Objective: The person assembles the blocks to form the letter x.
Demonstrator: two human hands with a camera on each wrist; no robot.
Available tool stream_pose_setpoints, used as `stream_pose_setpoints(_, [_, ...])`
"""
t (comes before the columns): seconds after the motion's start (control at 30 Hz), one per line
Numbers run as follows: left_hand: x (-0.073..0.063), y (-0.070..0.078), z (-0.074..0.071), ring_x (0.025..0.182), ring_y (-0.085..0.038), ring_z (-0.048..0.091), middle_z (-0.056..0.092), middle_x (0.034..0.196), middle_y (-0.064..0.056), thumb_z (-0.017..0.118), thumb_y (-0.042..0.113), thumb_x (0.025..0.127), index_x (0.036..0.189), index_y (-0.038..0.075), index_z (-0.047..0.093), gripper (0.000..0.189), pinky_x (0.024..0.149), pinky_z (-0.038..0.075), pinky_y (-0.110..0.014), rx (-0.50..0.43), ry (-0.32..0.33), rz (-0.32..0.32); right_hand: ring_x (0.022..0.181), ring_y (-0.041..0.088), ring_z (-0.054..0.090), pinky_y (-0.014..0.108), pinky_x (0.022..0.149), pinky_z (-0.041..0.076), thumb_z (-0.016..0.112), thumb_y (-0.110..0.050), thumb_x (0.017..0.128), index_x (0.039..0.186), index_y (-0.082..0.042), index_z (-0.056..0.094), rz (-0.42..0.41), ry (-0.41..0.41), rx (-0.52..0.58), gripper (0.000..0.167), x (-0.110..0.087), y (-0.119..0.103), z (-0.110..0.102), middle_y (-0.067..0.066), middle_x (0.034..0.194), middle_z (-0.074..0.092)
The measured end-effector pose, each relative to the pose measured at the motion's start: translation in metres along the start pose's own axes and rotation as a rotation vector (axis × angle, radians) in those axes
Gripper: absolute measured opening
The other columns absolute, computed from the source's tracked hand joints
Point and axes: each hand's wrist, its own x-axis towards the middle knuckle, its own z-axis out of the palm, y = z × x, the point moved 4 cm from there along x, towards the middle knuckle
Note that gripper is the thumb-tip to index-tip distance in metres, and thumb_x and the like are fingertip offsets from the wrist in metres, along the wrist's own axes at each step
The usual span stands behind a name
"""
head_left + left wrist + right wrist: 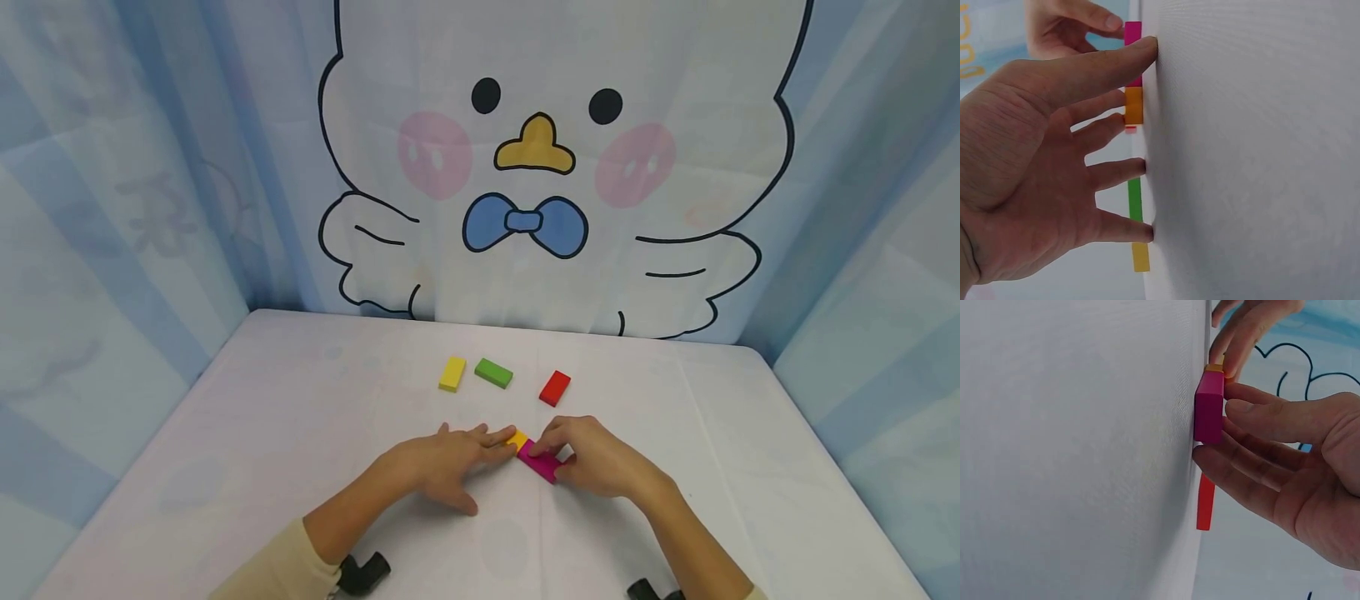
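Well in from the right edge of the counter, a magenta block and an orange block lie end to end and touching, the orange one closer to the far edge. Beyond them, toward that edge, lie a yellow block, a green block and a red block, well apart from the joined pair.

An uneven push could swing the magenta block out of line or open a gap at the joint — only fingertips steady its orange neighbour, so pressing too hard could slide both. A wide sweep of the right knuckles might also nudge the red block.

As for the grip, the right hand pinches the magenta block between thumb and fingers, nearly closed to the block's width. The left hand is spread wide and grasps nothing — its straight foremost fingertips merely touch the orange block, thumb well apart from them.
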Motion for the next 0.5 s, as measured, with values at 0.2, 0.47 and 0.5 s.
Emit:
stream_pose_setpoints(0.2, [-0.0005,0.0001,-0.0008,0.161,-0.028,0.023,0.016,0.173,0.019,0.085,0.033,0.087,0.162,0.036,0.035,0.091,0.119,0.024,-0.076,0.003,-0.004,0.003,0.103,0.017,0.067,0.02,0.077,0.058,0.073,0.006,0.088,0.119,-0.014,0.08,-0.015,-0.002,0.001,0.037,0.0012,0.0,-0.0007,-0.005,0.111,0.072])
stream_pose_setpoints(0.47, [-0.0002,0.0003,-0.0021,0.161,-0.028,0.023,0.016,0.173,0.02,0.085,0.034,0.087,0.162,0.038,0.035,0.091,0.118,0.025,-0.076,0.01,-0.018,0.005,0.103,0.017,0.067,0.022,0.078,0.06,0.074,0.003,0.089,0.121,-0.014,0.079,-0.019,-0.009,0.003,0.037,0.001,0.0,-0.0025,-0.006,0.112,0.071])
stream_pose_setpoints(0.5, [-0.0005,0.0005,-0.0023,0.161,-0.028,0.024,0.017,0.173,0.02,0.085,0.033,0.086,0.162,0.038,0.034,0.092,0.118,0.025,-0.076,0.01,-0.019,0.006,0.104,0.017,0.067,0.022,0.079,0.06,0.074,0.004,0.089,0.121,-0.014,0.079,-0.021,-0.009,0.007,0.037,0.0009,0.0002,-0.0026,-0.005,0.112,0.071])
